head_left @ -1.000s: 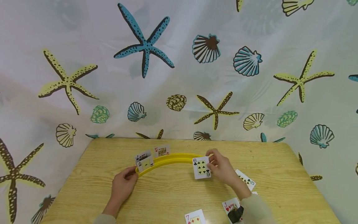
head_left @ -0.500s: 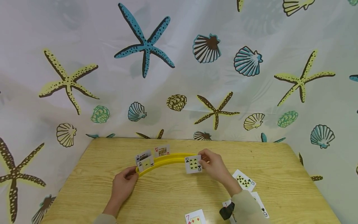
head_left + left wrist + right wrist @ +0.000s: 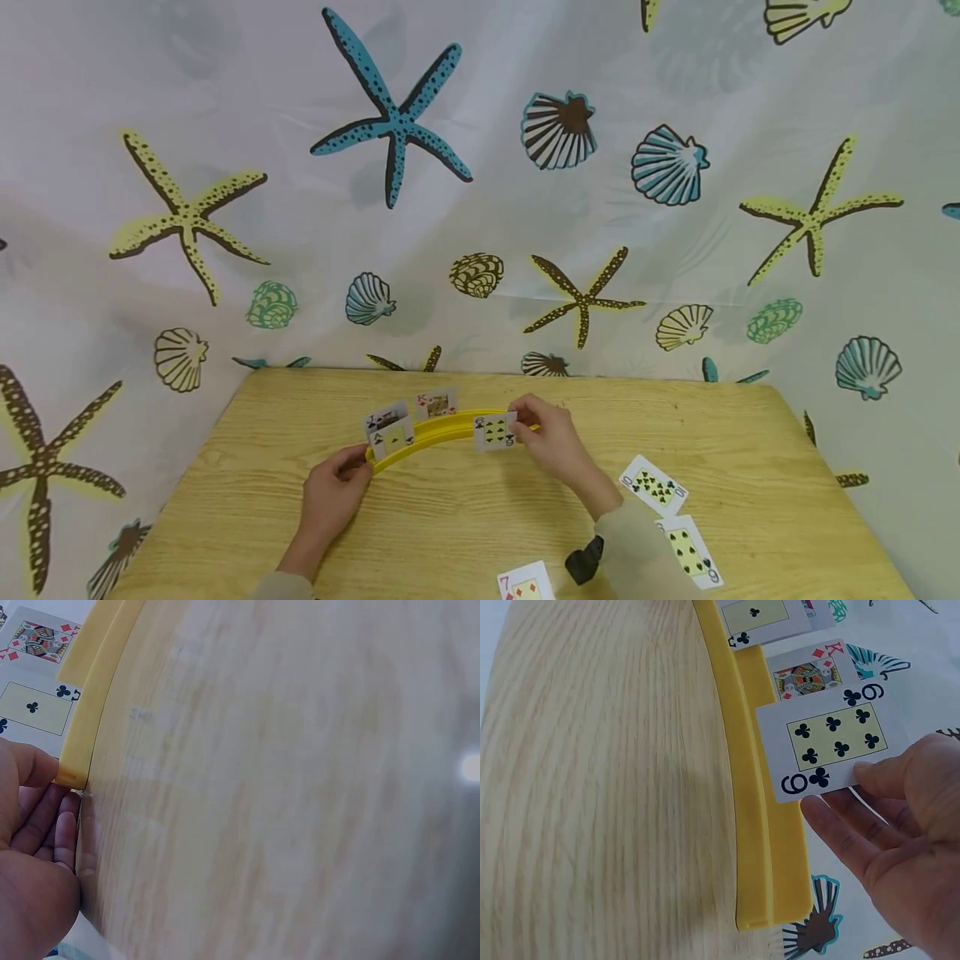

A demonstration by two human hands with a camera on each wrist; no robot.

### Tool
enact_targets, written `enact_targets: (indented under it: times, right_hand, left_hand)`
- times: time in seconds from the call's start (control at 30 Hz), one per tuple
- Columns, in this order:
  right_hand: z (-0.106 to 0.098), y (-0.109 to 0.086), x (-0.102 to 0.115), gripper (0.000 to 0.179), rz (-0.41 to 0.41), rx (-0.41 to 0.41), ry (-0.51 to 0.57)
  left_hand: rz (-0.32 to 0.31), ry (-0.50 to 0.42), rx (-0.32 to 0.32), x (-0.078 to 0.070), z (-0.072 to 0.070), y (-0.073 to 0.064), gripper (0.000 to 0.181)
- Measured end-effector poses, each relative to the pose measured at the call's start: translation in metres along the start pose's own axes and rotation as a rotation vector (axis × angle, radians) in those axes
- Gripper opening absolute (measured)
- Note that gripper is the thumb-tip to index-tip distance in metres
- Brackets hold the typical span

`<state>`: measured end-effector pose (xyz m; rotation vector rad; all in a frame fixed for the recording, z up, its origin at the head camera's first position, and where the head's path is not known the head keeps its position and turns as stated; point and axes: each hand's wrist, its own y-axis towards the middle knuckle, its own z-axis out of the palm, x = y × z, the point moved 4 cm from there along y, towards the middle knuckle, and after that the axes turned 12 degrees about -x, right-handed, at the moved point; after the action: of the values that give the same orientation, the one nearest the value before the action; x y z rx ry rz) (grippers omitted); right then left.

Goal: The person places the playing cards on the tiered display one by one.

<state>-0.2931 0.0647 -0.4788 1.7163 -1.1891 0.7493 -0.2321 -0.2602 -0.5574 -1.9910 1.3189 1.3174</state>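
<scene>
A curved yellow playing-card holder [image 3: 442, 432] lies on the table. My left hand [image 3: 333, 496] grips its left end between thumb and fingers, as the left wrist view shows. My right hand [image 3: 553, 437] pinches the six of clubs [image 3: 832, 742] by its right edge, face toward me. That card is in front of the holder's right part; whether its lower edge touches the slot I cannot tell. Toward the left of the holder stand the ace of clubs [image 3: 393, 439], a black jack [image 3: 384, 414] partly behind it, and the king of diamonds [image 3: 437, 403] in the rear slot.
Face up on the table [image 3: 435, 533] lie the ten of clubs [image 3: 654, 485], a spade card [image 3: 688, 550] partly under my right sleeve, and the seven of diamonds [image 3: 525, 586], cut off by the frame. A curtain [image 3: 480, 200] printed with shells and starfish hangs behind the table.
My right hand has carried the six of clubs leftward along the holder and slightly up in view. The spade card has come into sight; my sleeve now hides the jack of hearts. My left hand stays put.
</scene>
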Motion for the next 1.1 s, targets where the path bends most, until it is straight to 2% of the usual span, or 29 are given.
enact_targets:
  times: [0.5, 0.83, 1.1]
  right_hand:
    - [0.029, 0.006, 0.006, 0.014, -0.051, 0.029, 0.008]
    - [0.04, 0.01, 0.004, 0.015, -0.015, 0.057, 0.004]
    - [0.05, 0.013, 0.009, 0.018, -0.025, 0.035, 0.021]
  left_hand:
    - [0.009, -0.004, -0.007, -0.002, -0.001, -0.003, 0.034]
    - [0.006, -0.001, 0.0, -0.001, 0.0, -0.001, 0.034]
    - [0.005, 0.003, -0.01, 0.0, 0.001, 0.0, 0.034]
